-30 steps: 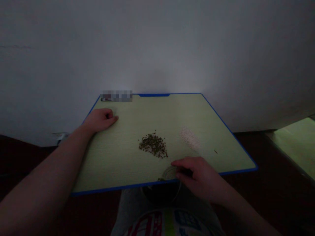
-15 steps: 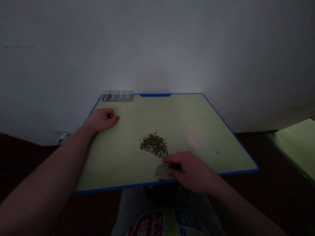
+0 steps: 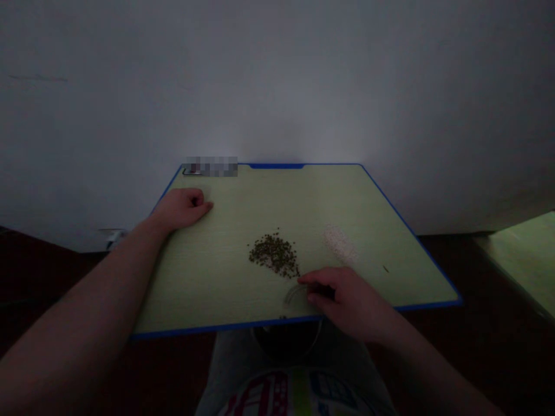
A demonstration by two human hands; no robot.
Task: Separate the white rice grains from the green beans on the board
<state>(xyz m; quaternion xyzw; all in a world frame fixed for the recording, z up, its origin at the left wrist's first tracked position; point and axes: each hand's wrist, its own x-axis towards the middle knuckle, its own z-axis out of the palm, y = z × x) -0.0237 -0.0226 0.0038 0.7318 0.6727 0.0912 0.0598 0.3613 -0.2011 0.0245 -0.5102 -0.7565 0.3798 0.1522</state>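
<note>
My left hand (image 3: 182, 209) rests curled on the far left of a pale green cutting board (image 3: 203, 283) with a blue edge, touching only the board. A pile of small dark green seeds (image 3: 274, 254) lies mid-board, with a pale pile of fine white grains (image 3: 339, 244) to its right. My right hand (image 3: 347, 300) sits near the front edge, just below the seeds, its fingers curled. Beside its fingertips is a clear round rim (image 3: 295, 296). Whether the hand grips it is hidden.
One lone seed (image 3: 385, 268) lies right of the white grains. A dark round container (image 3: 287, 341) sits below the board's near edge, over my lap. A pale wall (image 3: 277, 86) rises behind the board. Another green surface (image 3: 524, 263) shows at the far right.
My right hand has moved up the board from its near edge, closer to the seeds, and the clear rim has shifted with it. My left hand has stayed still.
</note>
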